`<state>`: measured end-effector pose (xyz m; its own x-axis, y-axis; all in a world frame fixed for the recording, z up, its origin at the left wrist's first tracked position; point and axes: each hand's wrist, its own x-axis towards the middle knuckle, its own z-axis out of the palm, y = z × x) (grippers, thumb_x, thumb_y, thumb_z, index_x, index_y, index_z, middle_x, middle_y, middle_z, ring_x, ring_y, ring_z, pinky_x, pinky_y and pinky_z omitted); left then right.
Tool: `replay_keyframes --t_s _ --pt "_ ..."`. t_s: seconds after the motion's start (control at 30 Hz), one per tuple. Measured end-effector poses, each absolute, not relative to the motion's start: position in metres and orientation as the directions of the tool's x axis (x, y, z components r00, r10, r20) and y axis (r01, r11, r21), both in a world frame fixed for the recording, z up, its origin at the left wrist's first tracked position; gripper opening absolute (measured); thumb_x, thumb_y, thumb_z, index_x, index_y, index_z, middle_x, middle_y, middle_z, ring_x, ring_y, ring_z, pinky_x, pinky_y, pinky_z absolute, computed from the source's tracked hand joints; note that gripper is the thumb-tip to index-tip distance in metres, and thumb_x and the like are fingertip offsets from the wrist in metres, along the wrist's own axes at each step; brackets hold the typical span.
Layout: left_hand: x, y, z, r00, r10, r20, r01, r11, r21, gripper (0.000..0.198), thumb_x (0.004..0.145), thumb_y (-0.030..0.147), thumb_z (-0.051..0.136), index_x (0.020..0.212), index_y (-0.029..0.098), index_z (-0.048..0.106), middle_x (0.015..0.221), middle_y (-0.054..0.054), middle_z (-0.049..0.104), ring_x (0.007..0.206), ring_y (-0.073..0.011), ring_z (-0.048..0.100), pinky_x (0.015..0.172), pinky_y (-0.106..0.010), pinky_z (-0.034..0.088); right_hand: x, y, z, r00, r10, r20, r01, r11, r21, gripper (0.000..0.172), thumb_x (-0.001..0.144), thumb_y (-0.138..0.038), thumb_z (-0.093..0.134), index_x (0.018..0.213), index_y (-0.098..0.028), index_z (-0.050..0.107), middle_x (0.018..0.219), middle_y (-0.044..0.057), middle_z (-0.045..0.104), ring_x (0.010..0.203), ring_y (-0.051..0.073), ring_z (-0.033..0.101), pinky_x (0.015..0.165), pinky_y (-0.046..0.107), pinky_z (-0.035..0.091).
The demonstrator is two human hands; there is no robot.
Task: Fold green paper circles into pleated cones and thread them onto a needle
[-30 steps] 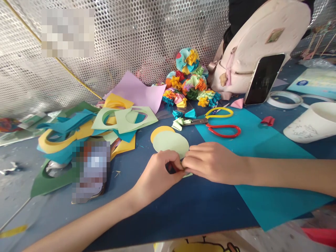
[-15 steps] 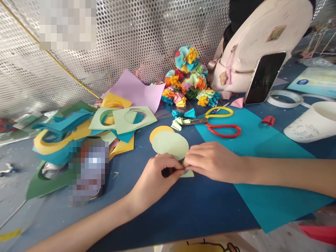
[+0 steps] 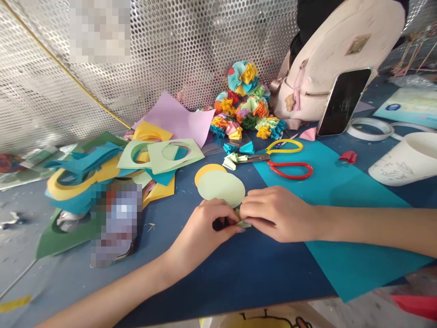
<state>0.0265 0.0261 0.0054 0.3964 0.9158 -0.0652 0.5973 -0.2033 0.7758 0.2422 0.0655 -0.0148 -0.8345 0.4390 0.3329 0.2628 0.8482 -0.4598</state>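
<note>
Between the fingertips of both hands is a small folded piece of light green paper (image 3: 244,223), mostly covered by the fingers. My left hand (image 3: 212,222) pinches it from the left, thumb and forefinger pressed together. From the other side my right hand (image 3: 273,213) grips it with closed fingers. Just beyond the hands lies a light green paper circle (image 3: 221,187), overlapping a yellow paper circle (image 3: 206,170). Farther back are small folded light green paper pieces (image 3: 232,160), touching the blades of scissors with one yellow and one red handle (image 3: 290,171).
Paper sheets with round cutouts (image 3: 136,155) pile up on the left, near a pixelated phone-like object (image 3: 116,228). A blue sheet (image 3: 348,196) lies under my right forearm. Ruffled paper balls (image 3: 243,77), a pink backpack (image 3: 336,50), a phone (image 3: 344,102), tape rolls (image 3: 370,129) and a paper cup (image 3: 403,161) stand behind.
The fingertips have shifted slightly right and apart, showing a little more of the folded paper between them. The things on the table have stayed in place.
</note>
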Motion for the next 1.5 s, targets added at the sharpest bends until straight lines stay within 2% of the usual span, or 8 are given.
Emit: replay_keyframes --t_s 0.1,0.37,0.57,0.87,1.13,1.27,1.37,1.5 --pt "0.025 0.024 0.005 0.379 0.924 -0.047 0.614 -0.213 0.76 0.016 0.083 0.011 0.068 0.072 0.023 0.071 0.076 0.004 0.064 0.077 -0.0128 0.058 0.075 -0.027 0.041 0.243 0.067 -0.016 -0.83 0.458 0.318 0.256 0.82 -0.513 0.013 0.098 -0.019 0.049 0.087 -0.019 0.056 0.077 -0.002 0.058 0.076 0.011 0.049 0.064 0.025 0.032" --pt "0.033 0.022 0.002 0.362 0.931 -0.048 0.605 -0.196 0.771 0.022 0.074 0.003 0.071 0.061 0.018 0.059 0.069 0.006 0.062 0.071 -0.0123 0.055 0.08 -0.031 0.037 0.24 0.063 -0.012 -0.844 0.454 0.286 0.257 0.81 -0.528 0.006 0.094 -0.018 0.053 0.088 -0.019 0.053 0.079 -0.002 0.057 0.075 0.012 0.048 0.065 0.026 0.032" --pt "0.035 0.021 0.0 0.339 0.939 -0.052 0.619 -0.181 0.764 0.026 0.072 0.002 0.075 0.061 0.017 0.057 0.069 0.007 0.062 0.071 -0.0117 0.055 0.082 -0.032 0.036 0.24 0.059 -0.009 -0.827 0.524 0.204 0.291 0.709 -0.642 0.011 0.089 -0.009 0.054 0.086 -0.02 0.05 0.083 -0.003 0.057 0.075 0.01 0.048 0.063 0.024 0.033" --pt "0.032 0.015 -0.001 0.414 0.908 0.068 0.662 -0.352 0.661 0.02 0.081 0.006 0.068 0.071 0.019 0.058 0.076 0.006 0.062 0.078 -0.0145 0.057 0.076 -0.032 0.035 0.24 0.053 -0.014 -0.775 0.61 0.166 0.35 0.633 -0.69 0.011 0.083 -0.008 0.055 0.081 -0.019 0.051 0.078 -0.003 0.053 0.07 0.01 0.046 0.059 0.024 0.032" --pt "0.035 0.017 0.0 0.367 0.93 0.007 0.637 -0.257 0.727 0.025 0.074 0.001 0.073 0.064 0.018 0.057 0.072 0.006 0.062 0.077 -0.0134 0.058 0.082 -0.032 0.037 0.238 0.049 -0.013 -0.743 0.658 0.122 0.405 0.588 -0.7 0.013 0.078 -0.008 0.056 0.078 -0.019 0.05 0.075 -0.003 0.051 0.064 0.009 0.044 0.055 0.024 0.029" --pt "0.031 0.021 0.002 0.399 0.917 0.004 0.611 -0.269 0.744 0.02 0.079 0.009 0.074 0.068 0.02 0.061 0.075 0.005 0.063 0.076 -0.0134 0.057 0.078 -0.03 0.039 0.24 0.049 -0.014 -0.748 0.64 0.175 0.364 0.616 -0.699 0.015 0.079 -0.007 0.057 0.077 -0.019 0.048 0.075 -0.003 0.05 0.065 0.009 0.043 0.056 0.023 0.03" --pt "0.024 0.025 0.003 0.343 0.938 0.041 0.604 -0.254 0.755 0.012 0.081 0.014 0.072 0.085 0.022 0.063 0.084 0.003 0.063 0.073 -0.0131 0.052 0.068 -0.027 0.04 0.242 0.053 -0.014 -0.763 0.587 0.269 0.282 0.677 -0.68 0.015 0.082 -0.007 0.055 0.079 -0.019 0.047 0.074 -0.002 0.05 0.069 0.011 0.045 0.06 0.023 0.033" --pt "0.018 0.029 0.001 0.303 0.952 0.039 0.598 -0.222 0.77 0.017 0.079 0.011 0.071 0.09 0.022 0.064 0.082 0.004 0.064 0.069 -0.0119 0.051 0.066 -0.025 0.039 0.243 0.059 -0.014 -0.774 0.467 0.429 0.234 0.839 -0.491 0.014 0.091 -0.01 0.05 0.081 -0.018 0.051 0.075 0.0 0.054 0.072 0.014 0.045 0.065 0.027 0.034"
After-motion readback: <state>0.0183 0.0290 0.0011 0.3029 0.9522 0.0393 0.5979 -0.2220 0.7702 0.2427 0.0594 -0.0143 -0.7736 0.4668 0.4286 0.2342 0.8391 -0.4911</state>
